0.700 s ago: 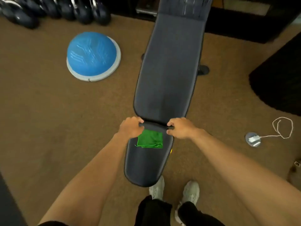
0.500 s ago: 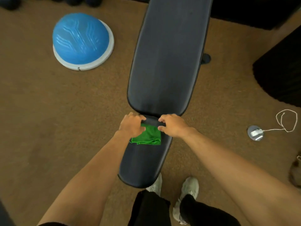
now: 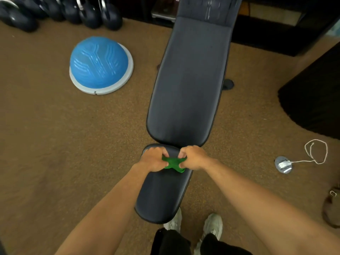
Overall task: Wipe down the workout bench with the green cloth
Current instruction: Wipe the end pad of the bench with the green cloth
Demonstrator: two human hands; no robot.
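Observation:
The black padded workout bench [image 3: 187, 85] runs from the bottom centre up and away, with a short seat pad near me and a long back pad beyond. The green cloth [image 3: 173, 163] lies bunched on the far end of the seat pad. My left hand [image 3: 153, 160] pinches its left side and my right hand [image 3: 193, 157] pinches its right side, so the cloth is gathered between them. Much of the cloth is hidden under my fingers.
A blue half-ball balance trainer [image 3: 100, 64] sits on the brown carpet to the left. Dark dumbbells [image 3: 60, 10] line the far left wall. A floor outlet with a white cable [image 3: 284, 163] lies at the right, near a black rug [image 3: 312, 96]. My shoes [image 3: 211, 227] stand below the bench.
Both hands left the front edge of the back pad and came down onto the cloth, closing on it from either side. The flat folded cloth is now bunched up.

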